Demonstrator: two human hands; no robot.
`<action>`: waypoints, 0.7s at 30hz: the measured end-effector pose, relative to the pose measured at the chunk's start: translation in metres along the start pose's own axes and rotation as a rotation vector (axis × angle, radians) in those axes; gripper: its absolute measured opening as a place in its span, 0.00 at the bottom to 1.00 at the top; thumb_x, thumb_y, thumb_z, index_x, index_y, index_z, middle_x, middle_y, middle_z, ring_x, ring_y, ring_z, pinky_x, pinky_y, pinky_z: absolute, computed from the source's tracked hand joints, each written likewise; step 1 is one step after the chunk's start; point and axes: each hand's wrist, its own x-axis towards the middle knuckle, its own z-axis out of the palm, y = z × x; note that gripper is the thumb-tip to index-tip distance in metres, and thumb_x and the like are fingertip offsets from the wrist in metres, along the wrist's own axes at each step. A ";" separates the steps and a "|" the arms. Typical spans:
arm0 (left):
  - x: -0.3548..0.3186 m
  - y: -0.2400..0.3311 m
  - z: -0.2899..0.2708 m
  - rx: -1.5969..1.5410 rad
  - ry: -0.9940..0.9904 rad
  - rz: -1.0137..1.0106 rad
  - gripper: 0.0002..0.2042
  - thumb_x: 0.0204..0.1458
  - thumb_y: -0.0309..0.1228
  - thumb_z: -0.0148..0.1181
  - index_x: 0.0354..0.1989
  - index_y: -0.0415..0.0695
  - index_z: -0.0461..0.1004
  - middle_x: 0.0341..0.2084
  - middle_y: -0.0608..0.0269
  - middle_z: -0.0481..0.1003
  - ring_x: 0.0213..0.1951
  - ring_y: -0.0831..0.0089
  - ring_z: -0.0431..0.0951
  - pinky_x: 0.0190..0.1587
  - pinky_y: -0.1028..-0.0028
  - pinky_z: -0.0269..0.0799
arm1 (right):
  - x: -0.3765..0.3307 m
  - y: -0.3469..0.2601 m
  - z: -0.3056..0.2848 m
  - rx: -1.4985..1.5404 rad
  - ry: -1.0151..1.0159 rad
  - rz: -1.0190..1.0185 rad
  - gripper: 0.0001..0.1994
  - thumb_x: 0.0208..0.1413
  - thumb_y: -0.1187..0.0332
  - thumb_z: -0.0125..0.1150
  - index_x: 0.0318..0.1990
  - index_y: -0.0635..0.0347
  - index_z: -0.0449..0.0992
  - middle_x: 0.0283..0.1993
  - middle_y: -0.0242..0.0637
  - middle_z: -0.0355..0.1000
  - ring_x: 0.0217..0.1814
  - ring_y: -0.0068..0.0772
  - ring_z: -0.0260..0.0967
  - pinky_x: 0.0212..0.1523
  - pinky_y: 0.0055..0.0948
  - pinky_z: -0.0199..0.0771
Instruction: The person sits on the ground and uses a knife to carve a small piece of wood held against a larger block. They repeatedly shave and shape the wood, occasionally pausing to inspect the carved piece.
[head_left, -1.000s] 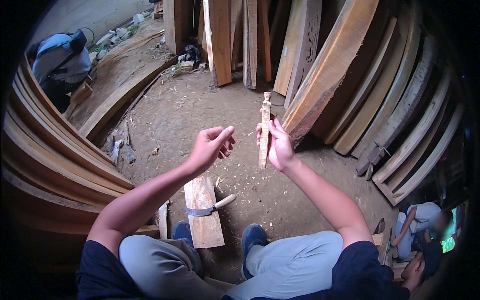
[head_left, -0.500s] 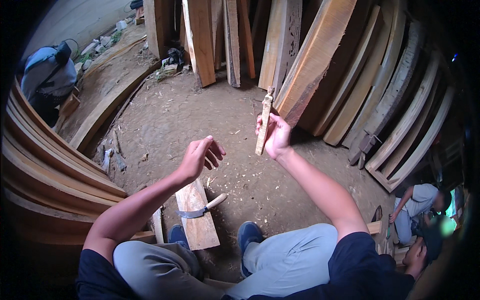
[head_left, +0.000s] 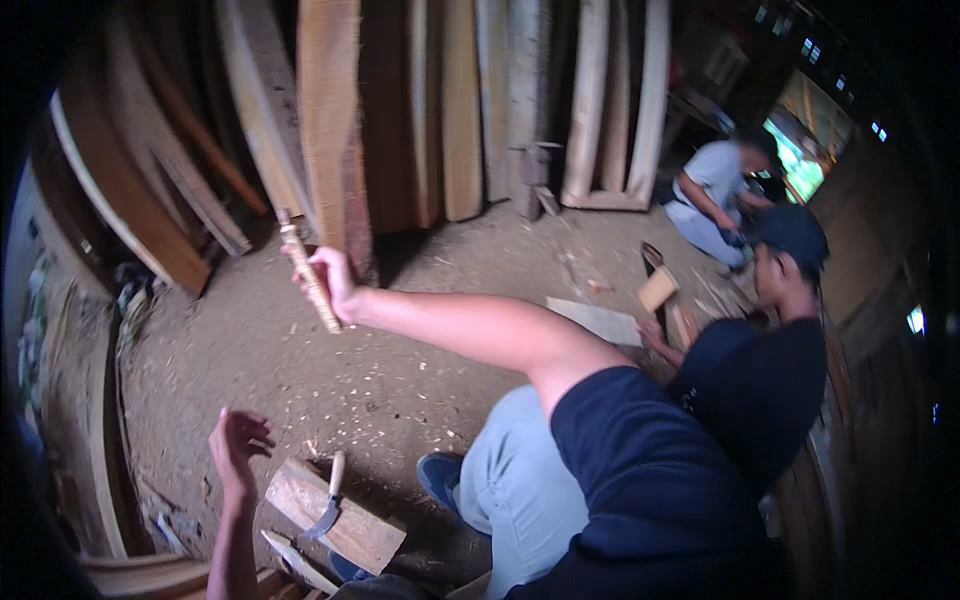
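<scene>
My right hand is stretched out over the dirt floor and grips a slim carved wooden stick, which tilts with its top toward the upper left. My left hand hangs lower down with its fingers spread and nothing in it. Just right of it lies a short wooden block with a small hatchet-like blade and pale handle resting on top. My blue shoe is beside the block.
Long planks lean against the back wall and more boards curve along the left. A person in a dark shirt and cap crouches close at my right over a flat board. Another person in grey squats farther back.
The view has swung to the right, bringing two other people into sight. My right hand still holds the stick out in front. My left hand has dropped lower, toward the block.
</scene>
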 end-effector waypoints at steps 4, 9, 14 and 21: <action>-0.003 -0.009 0.017 0.045 -0.025 0.008 0.29 0.66 0.53 0.40 0.31 0.38 0.75 0.21 0.59 0.75 0.19 0.71 0.77 0.20 0.75 0.69 | -0.013 -0.022 -0.025 -0.084 0.070 -0.024 0.25 0.52 0.56 0.43 0.51 0.55 0.78 0.27 0.29 0.70 0.26 0.23 0.63 0.28 0.26 0.65; -0.003 -0.008 0.015 0.069 -0.053 -0.015 0.28 0.66 0.53 0.40 0.33 0.39 0.75 0.20 0.60 0.74 0.20 0.72 0.77 0.20 0.76 0.68 | -0.020 -0.031 -0.035 -0.083 0.116 -0.030 0.25 0.52 0.55 0.42 0.51 0.58 0.77 0.26 0.29 0.69 0.26 0.23 0.63 0.28 0.26 0.65; -0.005 -0.006 0.019 0.166 -0.067 0.043 0.22 0.65 0.47 0.49 0.58 0.45 0.70 0.28 0.62 0.74 0.21 0.76 0.75 0.20 0.77 0.68 | -0.026 -0.008 -0.039 -0.268 0.002 0.025 0.26 0.59 0.51 0.34 0.48 0.60 0.75 0.22 0.28 0.65 0.20 0.22 0.59 0.20 0.27 0.62; 0.006 0.038 0.034 0.090 -0.019 0.079 0.31 0.62 0.36 0.58 0.73 0.53 0.53 0.56 0.56 0.72 0.42 0.73 0.78 0.39 0.75 0.76 | -0.050 0.029 -0.005 -1.358 -0.950 -0.655 0.25 0.47 0.74 0.70 0.54 0.64 0.71 0.58 0.48 0.69 0.62 0.49 0.66 0.58 0.36 0.73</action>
